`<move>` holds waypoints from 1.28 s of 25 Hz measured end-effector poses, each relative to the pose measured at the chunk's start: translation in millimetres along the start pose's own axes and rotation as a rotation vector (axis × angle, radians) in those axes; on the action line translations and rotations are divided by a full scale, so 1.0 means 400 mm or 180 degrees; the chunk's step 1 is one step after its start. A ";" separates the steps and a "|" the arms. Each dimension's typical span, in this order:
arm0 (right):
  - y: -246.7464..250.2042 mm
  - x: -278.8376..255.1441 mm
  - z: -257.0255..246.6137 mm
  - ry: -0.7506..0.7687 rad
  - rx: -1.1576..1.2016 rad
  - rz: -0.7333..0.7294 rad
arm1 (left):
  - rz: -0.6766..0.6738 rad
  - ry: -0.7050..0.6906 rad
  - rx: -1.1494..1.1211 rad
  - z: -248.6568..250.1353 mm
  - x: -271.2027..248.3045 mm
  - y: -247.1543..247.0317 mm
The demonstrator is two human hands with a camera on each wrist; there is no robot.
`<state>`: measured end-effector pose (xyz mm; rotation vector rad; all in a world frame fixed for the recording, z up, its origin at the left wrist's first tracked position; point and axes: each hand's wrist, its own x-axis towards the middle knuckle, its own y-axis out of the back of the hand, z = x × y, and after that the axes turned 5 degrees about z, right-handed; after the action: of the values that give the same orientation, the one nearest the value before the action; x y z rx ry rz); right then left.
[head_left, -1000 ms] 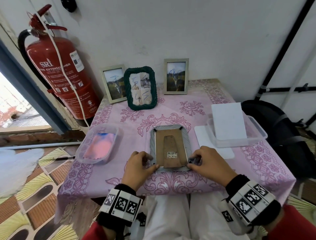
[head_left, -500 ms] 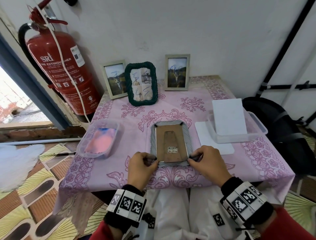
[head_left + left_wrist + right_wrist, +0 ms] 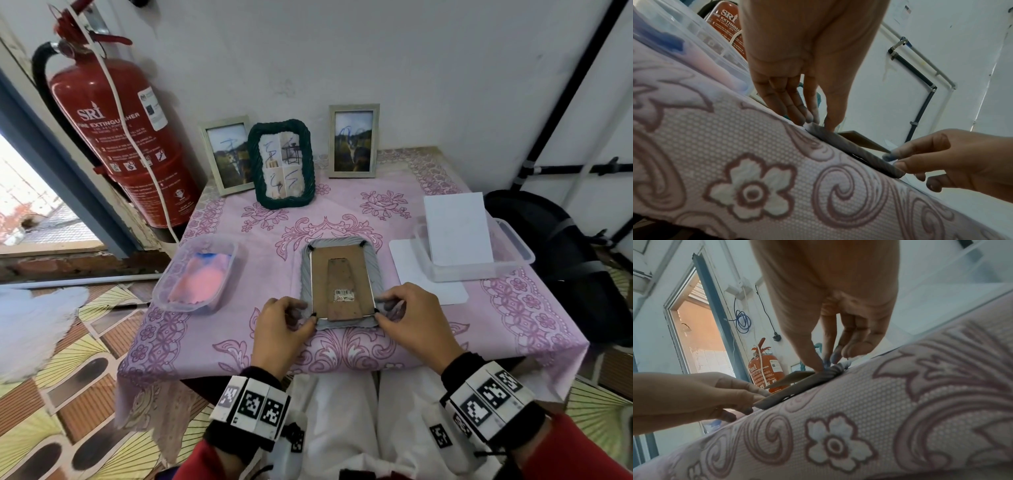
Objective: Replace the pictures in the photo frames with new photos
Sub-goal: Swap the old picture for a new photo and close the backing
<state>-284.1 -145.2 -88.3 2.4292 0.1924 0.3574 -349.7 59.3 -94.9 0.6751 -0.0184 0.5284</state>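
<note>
A grey frame (image 3: 340, 284) is laid face down near the front edge of the table (image 3: 534, 318), brown backing (image 3: 339, 274) up, with its stand flap and a barcode sticker on top. The frame's near left corner is pinched by the left hand (image 3: 279, 320), thumb on top and fingers (image 3: 797, 113) at the rim. The near right corner is pinched the same way by the right hand (image 3: 412, 317), thumb pressed on the ribbed border in the right wrist view.

The backing is seen slightly raised at its near edge in both wrist views — probably being worked loose. The frame looks light and rigid; its glass, if there is any, is hidden and must be judged fragile. The backing seems thin, stiff board, likely to bend if pried at one point, so it is best lifted at the near edge with the border held down at both corners. Black corner tabs may need to be turned first.

Three other frames are stood at the back wall — two pale, one green (image 3: 281, 164). White sheets (image 3: 457, 229) are leaned in a clear tub on the right, presumably the new photos.
</note>
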 end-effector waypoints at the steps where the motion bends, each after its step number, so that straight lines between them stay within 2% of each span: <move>1: 0.002 0.000 -0.001 0.0076 0.0075 -0.0023 | -0.0007 0.0000 0.0023 -0.002 0.000 0.001; 5: 0.002 0.002 -0.007 0.0168 0.0246 0.0029 | -0.0071 0.0010 -0.0099 0.001 0.001 0.003; 14: 0.015 0.011 -0.013 0.0377 -0.0040 -0.0223 | -0.0158 -0.0106 -0.0055 -0.005 -0.001 0.007; 16: 0.021 0.018 -0.009 0.0265 0.0029 -0.0255 | -0.0269 0.0070 -0.0149 -0.009 0.009 0.010; 19: 0.025 0.038 -0.003 0.0015 0.0249 -0.0235 | -0.0132 0.0614 -0.0527 -0.019 0.029 0.011; 24: 0.008 0.054 -0.030 0.0237 0.0427 -0.0503 | -0.0362 0.0751 -0.0279 -0.004 0.037 0.004; 29: -0.020 0.068 -0.047 0.0347 0.0227 -0.0635 | -0.0340 0.1093 -0.1762 0.024 0.035 0.001; 32: -0.019 0.078 -0.057 0.0330 0.0171 -0.0506 | -0.0338 0.0944 -0.2254 0.039 0.033 0.005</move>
<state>-261.6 -118.7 -69.8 2.4300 0.4430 0.4109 -336.9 57.1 -79.1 -0.0961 0.1044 0.4736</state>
